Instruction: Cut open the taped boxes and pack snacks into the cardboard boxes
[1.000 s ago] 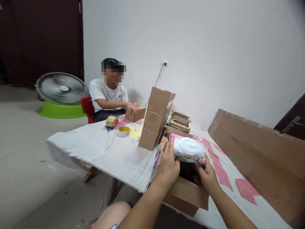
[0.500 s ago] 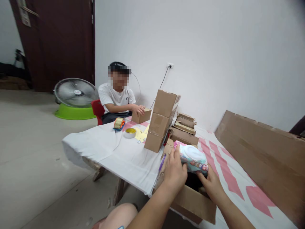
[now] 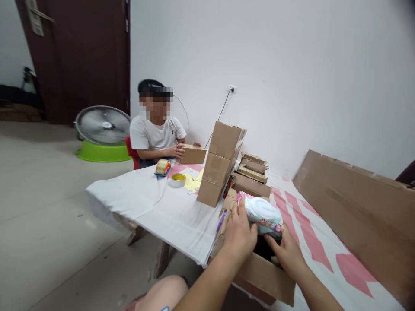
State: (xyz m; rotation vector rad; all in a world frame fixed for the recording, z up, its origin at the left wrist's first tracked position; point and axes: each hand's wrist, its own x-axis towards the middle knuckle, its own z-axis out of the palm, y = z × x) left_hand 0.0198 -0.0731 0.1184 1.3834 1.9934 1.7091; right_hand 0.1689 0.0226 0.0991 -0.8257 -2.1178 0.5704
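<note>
At the near side, a bare knee (image 3: pixel 167 290) shows below the counter (image 3: pixel 142 194). Just right of it, an open cardboard box (image 3: pixel 264 276) sits at the counter's near edge, its near flap folded outward and its inside dark. Over the opening, the wipes pack (image 3: pixel 264 214), pink and pale blue with a white oval lid facing up, is gripped between both hands. The left hand (image 3: pixel 240 229) clasps its left end, fingers on the far side and thumb at the near edge; the right hand (image 3: pixel 288 248) clasps its right end, the thumb beneath the near corner. Whether the pack also rests on the box cannot be told. A purple strip (image 3: pixel 221 221) shows at the box's left side.

Farther on, a stack of three cardboard boxes (image 3: pixel 214 166) stands left of the pack. More cardboard boxes (image 3: pixel 253 168) lie behind the open one. To the right, a long cardboard sheet (image 3: pixel 353 216) stands along the counter's far right side. Left of the stack are a tape roll (image 3: pixel 177 183) and a tape dispenser (image 3: pixel 162 167).

At the far left end, a person in a white shirt (image 3: pixel 157 134) has both hands on a small cardboard box (image 3: pixel 193 155). Behind are a large fan (image 3: pixel 105 125) and a dark door (image 3: pixel 81 65).
</note>
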